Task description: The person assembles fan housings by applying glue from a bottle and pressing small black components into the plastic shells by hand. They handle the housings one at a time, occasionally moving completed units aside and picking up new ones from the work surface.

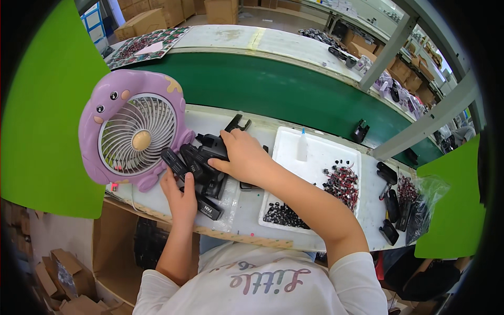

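Several black plastic housings (198, 167) lie heaped in front of me, beside a purple cartoon-shaped desk fan (140, 140). My left hand (180, 198) is at the near left of the heap, thumb and fingers closed around the end of one black housing (174, 164). From the right, my right hand (245, 156) reaches over the heap. Its fingers and thumb grip another black housing (214, 148), partly hidden by the hand. A forked black piece (237, 123) lies just beyond my right fingers, and a flat black piece (210, 208) lies nearest me.
Right of my hands, a white tray (280, 137) holds a small blue-tipped bottle (302, 146), small black caps (283, 216) and red-wired parts (342, 186). More black housings (389, 205) and a clear plastic bag (428, 197) lie farther right. A green conveyor belt (273, 84) runs behind.
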Demonstrator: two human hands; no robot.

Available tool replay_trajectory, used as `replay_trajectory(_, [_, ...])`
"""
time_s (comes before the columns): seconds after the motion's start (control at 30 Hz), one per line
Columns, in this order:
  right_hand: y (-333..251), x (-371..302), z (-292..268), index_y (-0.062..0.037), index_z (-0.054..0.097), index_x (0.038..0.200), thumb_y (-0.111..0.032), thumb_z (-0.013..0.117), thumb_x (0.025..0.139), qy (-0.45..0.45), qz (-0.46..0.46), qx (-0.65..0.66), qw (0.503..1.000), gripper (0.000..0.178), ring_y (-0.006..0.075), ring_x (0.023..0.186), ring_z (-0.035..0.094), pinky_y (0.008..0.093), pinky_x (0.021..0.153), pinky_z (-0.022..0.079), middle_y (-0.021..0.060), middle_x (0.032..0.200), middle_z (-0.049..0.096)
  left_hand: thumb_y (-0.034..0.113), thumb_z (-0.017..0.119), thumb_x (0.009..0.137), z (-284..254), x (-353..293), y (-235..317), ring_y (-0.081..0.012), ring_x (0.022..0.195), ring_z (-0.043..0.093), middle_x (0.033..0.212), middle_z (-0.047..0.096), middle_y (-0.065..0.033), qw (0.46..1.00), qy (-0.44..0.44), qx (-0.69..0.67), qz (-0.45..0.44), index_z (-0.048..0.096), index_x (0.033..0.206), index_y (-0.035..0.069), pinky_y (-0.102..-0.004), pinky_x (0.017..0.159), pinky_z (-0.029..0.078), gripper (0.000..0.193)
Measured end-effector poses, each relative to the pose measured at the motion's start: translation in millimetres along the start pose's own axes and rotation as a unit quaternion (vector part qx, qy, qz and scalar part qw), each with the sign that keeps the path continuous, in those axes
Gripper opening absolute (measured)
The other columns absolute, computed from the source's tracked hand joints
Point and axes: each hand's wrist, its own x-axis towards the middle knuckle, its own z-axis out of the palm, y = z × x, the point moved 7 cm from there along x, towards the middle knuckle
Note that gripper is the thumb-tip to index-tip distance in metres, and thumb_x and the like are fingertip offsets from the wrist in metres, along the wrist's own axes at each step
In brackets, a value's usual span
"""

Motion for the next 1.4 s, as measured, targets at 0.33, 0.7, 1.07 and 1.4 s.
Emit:
replay_trajectory(0.33, [-1.1,-50.4,-24.2,0.0025,0.042,0.122,-0.034,0.068,0.072,0.085,-0.077,-0.030,0.993,0.067,0.0320,0.108,0.043,0.0445,0.088,0.032,0.0183,0.114,0.047,0.020,0.046,0.093,-12.5,-12.9,-11.9,-0.0197,0.115,0.040,0.129,0.039,-0.0106,0.988,0.063,-0.134,-0.052,0.040,0.128,0.001,-0.0313,0.098,0.029,0.041])
replay_trajectory(0.7, [178.0,-236.2,-183.6,-0.0073,0.063,0.095,-0.016,0.066,0.072,0.237,0.225,-0.244,0.913,0.025,0.0311,0.097,0.054,0.0417,0.084,0.039,0.0117,0.094,0.062,0.015,0.046,0.092,-26.5,-12.3,-3.7,-0.0179,0.105,0.042,0.122,0.044,-0.0079,0.988,0.105,-0.114,0.004,0.040,0.124,0.001,-0.0287,0.091,0.033,0.035])
replay_trajectory(1.07, [273.5,-298.5,-191.8,-0.0106,0.065,0.079,-0.013,0.059,0.073,0.147,0.354,-0.339,0.859,0.009,0.0260,0.100,0.049,0.0442,0.084,0.036,0.0053,0.090,0.059,0.004,0.049,0.085,-42.9,-29.0,54.2,-0.0203,0.102,0.042,0.123,0.041,-0.0135,0.953,0.179,-0.135,0.203,0.037,0.121,-0.002,-0.0312,0.088,0.033,0.039])
replay_trajectory(1.4, [289.8,-289.0,-187.9,-0.0090,0.062,0.089,-0.002,0.056,0.071,0.080,0.392,-0.315,0.860,0.020,0.0295,0.091,0.056,0.0435,0.081,0.039,0.0090,0.088,0.062,0.009,0.052,0.079,-18.7,-65.2,108.5,-0.0248,0.100,0.040,0.122,0.037,-0.0161,0.925,0.054,-0.222,0.305,0.038,0.121,0.003,-0.0359,0.088,0.032,0.045])
